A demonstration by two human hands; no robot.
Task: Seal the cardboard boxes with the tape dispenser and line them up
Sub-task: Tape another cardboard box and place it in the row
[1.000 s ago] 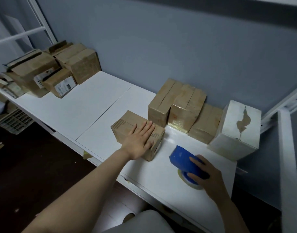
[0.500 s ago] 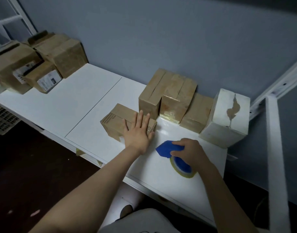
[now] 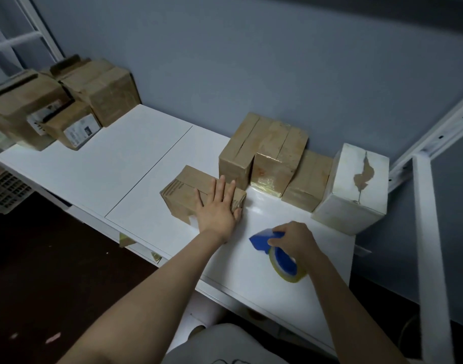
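Note:
A small brown cardboard box [image 3: 184, 190] lies on the white shelf [image 3: 135, 164] in front of me. My left hand [image 3: 219, 208] presses flat on its right end with straight fingers. My right hand [image 3: 294, 239] grips a blue tape dispenser [image 3: 277, 252] with a yellowish tape roll, low over the shelf to the right of the box. Against the wall behind stand three taped brown boxes [image 3: 267, 151] and a white box [image 3: 356, 190] with a torn patch, side by side.
A pile of several brown boxes [image 3: 67, 103], some with labels, sits at the shelf's far left. A white metal frame [image 3: 432, 232] rises on the right. A plastic crate [image 3: 4, 191] stands on the dark floor at the left.
My right hand has turned the dispenser, so the tape roll now points toward me. My left hand has slid nearer the box's right end. The box has shifted closer to the row.

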